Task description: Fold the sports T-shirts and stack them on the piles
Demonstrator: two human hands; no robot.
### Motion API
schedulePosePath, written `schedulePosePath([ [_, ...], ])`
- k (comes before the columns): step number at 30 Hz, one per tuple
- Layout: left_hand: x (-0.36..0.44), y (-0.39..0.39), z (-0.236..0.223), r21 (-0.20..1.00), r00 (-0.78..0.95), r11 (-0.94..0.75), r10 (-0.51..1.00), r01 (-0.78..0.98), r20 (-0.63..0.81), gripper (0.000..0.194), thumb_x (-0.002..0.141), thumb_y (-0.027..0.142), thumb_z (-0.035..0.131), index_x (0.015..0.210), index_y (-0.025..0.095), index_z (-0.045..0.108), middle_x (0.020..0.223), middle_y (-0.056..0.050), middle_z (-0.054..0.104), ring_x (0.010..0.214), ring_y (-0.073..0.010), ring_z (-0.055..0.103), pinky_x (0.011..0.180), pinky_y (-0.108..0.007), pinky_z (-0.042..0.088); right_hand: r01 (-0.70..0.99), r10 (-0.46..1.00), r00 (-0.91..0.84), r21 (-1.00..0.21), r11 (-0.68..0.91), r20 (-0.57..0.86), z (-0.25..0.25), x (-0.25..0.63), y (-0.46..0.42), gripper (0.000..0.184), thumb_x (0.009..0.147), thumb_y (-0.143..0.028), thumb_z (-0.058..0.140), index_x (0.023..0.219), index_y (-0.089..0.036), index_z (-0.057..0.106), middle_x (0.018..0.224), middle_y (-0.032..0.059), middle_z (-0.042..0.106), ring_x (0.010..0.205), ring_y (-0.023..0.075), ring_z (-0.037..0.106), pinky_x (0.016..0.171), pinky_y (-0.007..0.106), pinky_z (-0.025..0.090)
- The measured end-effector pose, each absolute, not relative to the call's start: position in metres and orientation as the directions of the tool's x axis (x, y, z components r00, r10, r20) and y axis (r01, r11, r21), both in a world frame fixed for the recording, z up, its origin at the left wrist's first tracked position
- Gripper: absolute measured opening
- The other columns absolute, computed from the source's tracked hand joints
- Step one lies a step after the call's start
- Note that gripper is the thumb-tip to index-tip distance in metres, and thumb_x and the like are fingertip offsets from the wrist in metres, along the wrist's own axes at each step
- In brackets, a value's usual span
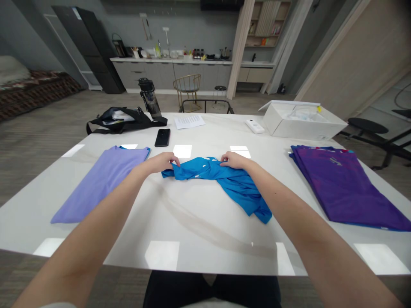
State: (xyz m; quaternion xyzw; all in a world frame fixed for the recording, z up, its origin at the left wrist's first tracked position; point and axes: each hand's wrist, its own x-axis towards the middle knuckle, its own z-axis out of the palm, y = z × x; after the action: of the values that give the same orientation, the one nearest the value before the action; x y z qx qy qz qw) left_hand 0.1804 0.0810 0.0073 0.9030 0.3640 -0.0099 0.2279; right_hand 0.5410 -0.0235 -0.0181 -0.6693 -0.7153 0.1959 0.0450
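A white stone-topped table (96, 244) fills the foreground, its glossy surface mirroring rectangular ceiling lights, and it stands on a grey-brown carpeted floor (54, 141). Along the far grey wall (192, 21) runs a kitchenette: grey lower cabinets (160, 75) under a pale counter (170, 60), with a tap (166, 38) and crowded bottles and utensils on top. A tall black refrigerator (88, 49) stands to its left, and a wooden shelf unit (266, 23) sits beyond a pale square column (239, 47). Near the cabinets are a gold wire chair (188, 87) and a small stool (220, 92). At the left edge lies a low couch (35, 90) under a patterned red-brown throw — at the right, a black stool (367, 126) beside a beige wall panel (349, 55).
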Motion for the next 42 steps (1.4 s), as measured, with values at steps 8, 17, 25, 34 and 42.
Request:
schedulePosePath([
  [8, 0.208, 0.047, 0.013, 0.544, 0.446, -0.456, 0.880, 0.704, 0.160, 0.035, 0.093, 0.044, 0.046, 0.097, 0.023, 0.073, 0.096, -0.006, 0.075, 0.094, -0.0251, 0.065, 0.088, -0.034, 0.049, 0.905, 0.939, 0.075, -0.418, 0.078, 0.336, 0.006, 0.542, -0.054, 0.018, 0.097, -0.035, 0.053, 0.101, -0.020, 0.063, 0.106, 0.0107, 0.068, 0.099, 0.0245, 0.061, 0.091, 0.033, 0.045],
  [17, 0.226, -0.014, 0.086, 0.562, 0.430, -0.609, 0.793, 0.560, 0.431, 0.035, 0.095, 0.048, 0.051, 0.102, 0.021, 0.072, 0.102, -0.005, 0.077, 0.095, -0.0233, 0.066, 0.090, -0.031, 0.047, 0.903, 0.875, 0.222, -0.430, -0.018, 0.430, 0.078, 0.532, -0.146, 0.027, 0.101, -0.040, 0.040, 0.116, -0.024, 0.056, 0.084, 0.0060, 0.068, 0.078, 0.0269, 0.061, 0.073, 0.033, 0.041],
  [25, 0.201, -0.089, 0.187, 0.333, 0.447, -0.748, 0.627, 0.575, 0.638, 0.037, 0.098, 0.049, 0.050, 0.109, 0.021, 0.072, 0.105, -0.005, 0.076, 0.101, -0.0253, 0.068, 0.095, -0.032, 0.047, 0.960, 0.729, 0.228, -0.275, -0.056, 0.645, 0.158, 0.507, -0.238, 0.038, 0.105, -0.044, 0.031, 0.128, -0.023, 0.054, 0.094, 0.0092, 0.070, 0.087, 0.0303, 0.066, 0.079, 0.037, 0.045],
  [34, 0.209, -0.055, 0.291, 0.173, 0.336, -0.707, 0.518, 0.685, 0.786, 0.044, 0.098, 0.047, 0.053, 0.115, 0.011, 0.073, 0.105, -0.004, 0.070, 0.115, -0.0292, 0.064, 0.103, -0.043, 0.041, 0.998, 0.582, 0.063, -0.057, -0.028, 0.811, 0.252, 0.547, -0.207, 0.043, 0.105, -0.050, 0.031, 0.127, -0.025, 0.058, 0.119, 0.0110, 0.069, 0.111, 0.0324, 0.063, 0.094, 0.043, 0.047],
  [42, 0.269, 0.055, 0.086, 0.156, 0.548, -0.584, 0.807, 0.797, 0.220, 0.036, 0.097, 0.044, 0.047, 0.114, 0.022, 0.070, 0.110, -0.014, 0.074, 0.104, -0.0332, 0.068, 0.086, -0.040, 0.051, 0.977, 0.923, 0.190, -0.157, -0.144, 0.336, 0.070, 0.591, -0.103, 0.033, 0.103, -0.041, 0.043, 0.123, -0.022, 0.061, 0.103, 0.0122, 0.075, 0.094, 0.0311, 0.066, 0.081, 0.036, 0.046],
])
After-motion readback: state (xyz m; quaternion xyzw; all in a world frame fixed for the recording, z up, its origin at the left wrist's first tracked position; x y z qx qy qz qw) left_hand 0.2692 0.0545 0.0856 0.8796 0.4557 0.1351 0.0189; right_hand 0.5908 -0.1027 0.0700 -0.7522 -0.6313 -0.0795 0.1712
